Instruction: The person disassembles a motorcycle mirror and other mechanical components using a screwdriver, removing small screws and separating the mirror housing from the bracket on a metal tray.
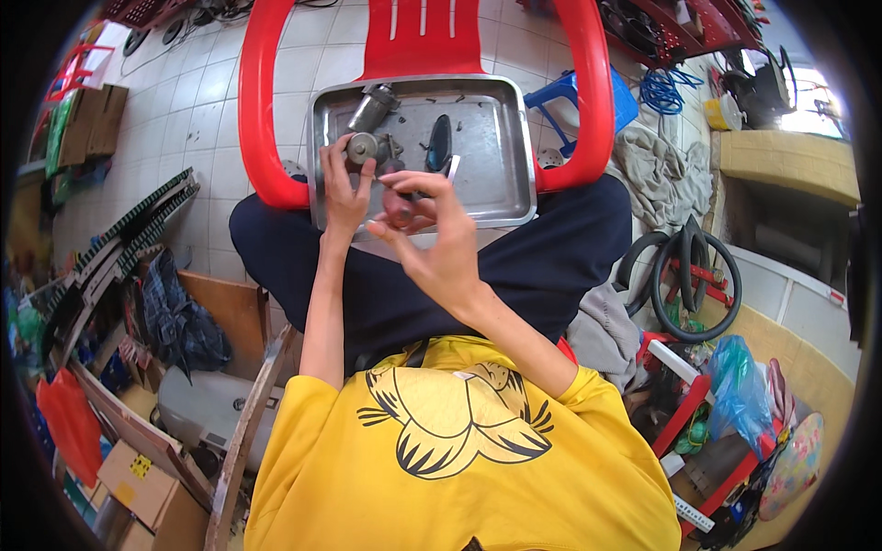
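Observation:
A shiny metal tray [501, 188] rests on the red plastic chair in front of me. At its left side, the fingers of my left hand [344, 191] close around a metal part with a round, disc-like end [362, 147]. Just to the right, my right hand [439, 243] grips a dark red handle [400, 207], blurred by motion; its working end is hidden near the metal part. Behind the left hand lies a metal cylinder [372, 108]. A dark, oval, glossy piece [441, 138] lies mid-tray, with several small dark bits, perhaps screws, around it.
The red chair [597, 110] frames the tray with its arms. A blue stool [602, 96], a coiled blue hose [669, 90] and a crumpled grey cloth [666, 165] are at the right. Black tyres or tubes [698, 285] lean nearby; a cardboard box [138, 482] is at the lower left.

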The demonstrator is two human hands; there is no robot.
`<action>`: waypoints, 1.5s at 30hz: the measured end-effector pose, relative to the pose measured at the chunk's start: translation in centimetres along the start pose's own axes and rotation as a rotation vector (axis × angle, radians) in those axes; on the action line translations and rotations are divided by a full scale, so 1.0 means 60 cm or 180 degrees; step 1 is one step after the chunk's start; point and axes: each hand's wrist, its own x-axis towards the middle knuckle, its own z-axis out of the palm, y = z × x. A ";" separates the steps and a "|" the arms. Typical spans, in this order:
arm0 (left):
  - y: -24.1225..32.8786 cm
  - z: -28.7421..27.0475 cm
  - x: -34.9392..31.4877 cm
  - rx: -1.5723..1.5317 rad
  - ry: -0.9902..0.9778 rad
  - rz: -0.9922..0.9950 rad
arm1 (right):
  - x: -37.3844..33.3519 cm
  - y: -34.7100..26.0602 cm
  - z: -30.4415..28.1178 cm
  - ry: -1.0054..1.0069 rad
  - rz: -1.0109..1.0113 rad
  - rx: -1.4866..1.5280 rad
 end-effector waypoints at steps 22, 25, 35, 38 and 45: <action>0.017 0.002 -0.003 -0.0134 -0.0258 -0.0119 | 0.059 0.029 -0.035 -0.0138 -0.0400 -0.0064; 0.019 0.002 -0.004 -0.0083 -0.0277 -0.0109 | 0.063 0.019 -0.038 -0.0055 -0.0442 -0.0200; 0.009 0.003 -0.002 -0.0276 -0.0068 -0.0193 | 0.044 -0.004 -0.037 0.0115 -0.0302 -0.0299; 0.006 0.001 -0.002 -0.0224 -0.0034 -0.0144 | 0.055 0.006 -0.041 0.0077 -0.0381 -0.0394; 0.006 0.000 -0.003 -0.0247 -0.0067 -0.0108 | 0.086 -0.024 -0.031 -0.0073 -0.0111 -0.0318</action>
